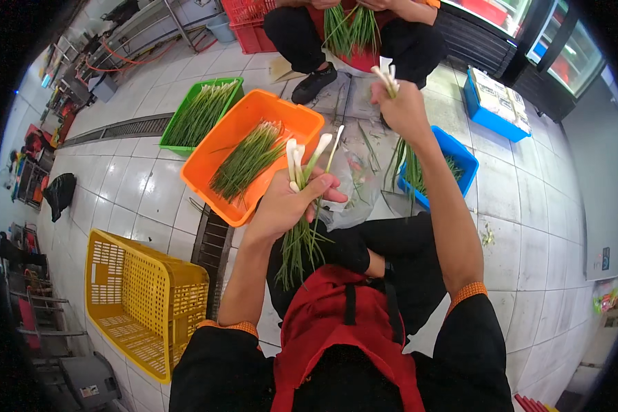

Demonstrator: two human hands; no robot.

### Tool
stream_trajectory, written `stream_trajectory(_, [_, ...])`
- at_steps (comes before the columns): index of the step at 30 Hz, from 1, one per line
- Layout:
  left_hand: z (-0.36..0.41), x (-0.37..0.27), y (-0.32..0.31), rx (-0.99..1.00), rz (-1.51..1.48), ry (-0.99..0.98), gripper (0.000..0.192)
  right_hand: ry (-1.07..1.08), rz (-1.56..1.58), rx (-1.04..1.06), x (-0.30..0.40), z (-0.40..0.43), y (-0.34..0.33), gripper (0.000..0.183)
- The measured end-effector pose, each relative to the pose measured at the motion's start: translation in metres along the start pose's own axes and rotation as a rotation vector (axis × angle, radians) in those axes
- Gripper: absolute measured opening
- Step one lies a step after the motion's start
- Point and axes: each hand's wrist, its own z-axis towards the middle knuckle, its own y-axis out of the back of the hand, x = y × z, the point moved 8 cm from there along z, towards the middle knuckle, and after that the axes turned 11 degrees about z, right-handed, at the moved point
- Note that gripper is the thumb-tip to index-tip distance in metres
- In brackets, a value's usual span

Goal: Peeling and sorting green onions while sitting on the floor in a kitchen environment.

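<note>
Several green onions (299, 247) are gripped in my left hand (283, 198), their white bulbs pointing up and the leaves hanging over my lap. My right hand (402, 110), raised and farther out, is closed around another bunch of green onions (388, 80); its leaves droop toward a blue bin (468, 165) that has green leaves inside. Beyond my left hand sits an orange bin (198, 167) with a pile of green onions (247, 165) in it. A clear plastic bag (363, 203) with scraps lies between my hands on the floor.
A green bin (187, 150) full of green onions stands behind the orange one. Opposite me a person (412, 38) sits holding green onions (350, 31). At my left a yellow plastic crate (144, 288) lies beside a floor drain grate (213, 242). A blue crate of packages (497, 110) is far right.
</note>
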Motion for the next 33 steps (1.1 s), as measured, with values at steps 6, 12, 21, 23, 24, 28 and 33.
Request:
stream_trajectory(6, [0.005,-0.003,0.002,-0.045,-0.085,-0.052,0.026,-0.014,-0.109,0.097,-0.017,0.001,-0.018,0.036])
stream_trajectory(12, [0.012,-0.007,-0.003,-0.066,-0.090,-0.095,0.028,-0.561,0.726,0.365,0.025,-0.076,-0.043,0.040])
stream_trajectory(21, [0.011,-0.006,-0.011,-0.048,-0.040,-0.066,0.028,-0.353,0.564,0.316,0.045,-0.077,-0.028,0.020])
stream_trajectory(23, [0.011,-0.005,-0.011,-0.057,-0.008,-0.054,0.029,-0.222,0.433,0.249,0.041,-0.070,-0.022,0.021])
stream_trajectory(24, [0.011,-0.005,-0.011,-0.052,-0.009,-0.054,0.029,-0.224,0.430,0.246,0.041,-0.069,-0.022,0.021])
stream_trajectory(28, [0.010,-0.007,-0.007,-0.060,-0.006,-0.074,0.028,-0.240,0.509,0.064,0.026,-0.059,-0.011,0.026])
stream_trajectory(33, [0.012,-0.009,-0.010,-0.022,-0.027,-0.103,0.027,-0.269,0.524,-0.066,0.005,-0.042,0.012,0.036])
